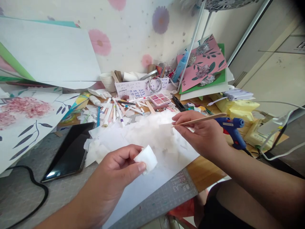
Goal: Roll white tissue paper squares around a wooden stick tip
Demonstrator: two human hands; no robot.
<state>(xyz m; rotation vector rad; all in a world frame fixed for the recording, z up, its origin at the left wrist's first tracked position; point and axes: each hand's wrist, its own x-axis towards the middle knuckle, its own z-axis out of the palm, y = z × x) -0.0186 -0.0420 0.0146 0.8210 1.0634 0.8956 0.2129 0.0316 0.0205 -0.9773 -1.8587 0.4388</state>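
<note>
Now, mid-craft: left hand (119,167) pinches small white paper square (146,158) between thumb and forefinger, just above white sheet (171,159). Right hand (202,132) grips thin wooden stick (200,119), tip near heap of torn tissue pieces (152,130). Cutting mat (166,197) beneath sheet. Blue glue gun (232,130) lies just beyond right hand; phone (69,152) off to left. Looks like shaping or placing of petal piece; next move likely calls for bringing stick tip and square together, lightly, without tearing.

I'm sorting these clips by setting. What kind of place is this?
Probably a home craft desk: a cutting mat, a blue glue gun, scattered markers and floral paper artwork.
</note>
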